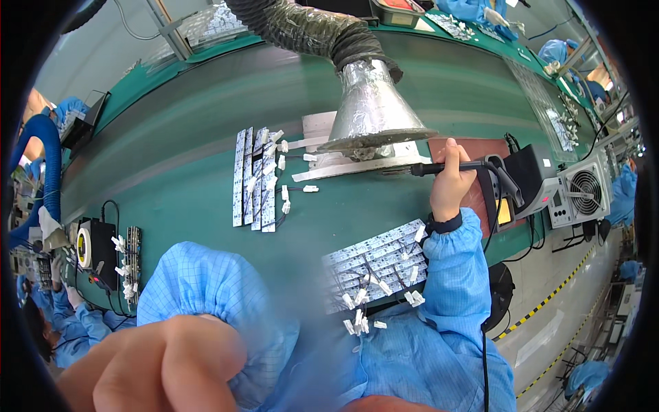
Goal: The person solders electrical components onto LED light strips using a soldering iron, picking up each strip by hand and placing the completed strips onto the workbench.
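Observation:
My right hand (449,189) grips a black soldering iron (427,169). The iron points left, its tip by the rim of the foil-covered extraction hood (374,103). Close to the camera at lower left rises my left hand (165,364), its fingers curled; whatever they hold, if anything, is hidden. Beneath the hood lies a pale flat board (316,173). White LED strips (248,199) with wires and white connectors lie left of it. Another row of LED strips (374,257), also wired, sits beside my right forearm.
A soldering iron stand (509,187) with a yellow sponge (504,211) rests at right, near a fan unit (585,189). A black device (97,254) and upright strips (132,268) stand at left. A flexible duct (295,27) hangs overhead. Co-workers' blue sleeves (473,10) show across the bench.

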The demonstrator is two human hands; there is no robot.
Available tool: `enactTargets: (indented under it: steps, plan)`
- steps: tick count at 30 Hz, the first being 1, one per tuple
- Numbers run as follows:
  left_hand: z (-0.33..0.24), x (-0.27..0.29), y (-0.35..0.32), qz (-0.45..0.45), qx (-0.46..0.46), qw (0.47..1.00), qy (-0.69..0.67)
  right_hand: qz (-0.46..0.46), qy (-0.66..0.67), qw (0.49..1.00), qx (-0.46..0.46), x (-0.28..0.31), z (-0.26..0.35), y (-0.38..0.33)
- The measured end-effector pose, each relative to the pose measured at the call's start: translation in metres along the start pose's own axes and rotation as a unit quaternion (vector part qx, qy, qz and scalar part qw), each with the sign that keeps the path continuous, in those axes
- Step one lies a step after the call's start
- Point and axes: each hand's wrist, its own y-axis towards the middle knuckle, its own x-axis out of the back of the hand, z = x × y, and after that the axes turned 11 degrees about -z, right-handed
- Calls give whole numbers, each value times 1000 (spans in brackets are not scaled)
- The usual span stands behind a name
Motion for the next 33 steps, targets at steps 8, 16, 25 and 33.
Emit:
enactTargets:
  steps: [8,16,25,33]
  plan:
    - [22,22,0,59,-59,994,-75,10,-20,1000,7,-4,7,-4]
    - [32,21,-9,9,-150,966,-209,12,-12,1000,5,-4,6,-3]
    - [22,36,0,117,-54,982,-142,14,-12,1000,5,-3,5,-2]
    - [31,25,4,115,-74,980,-143,14,-13,1000,6,-3,2,-3]
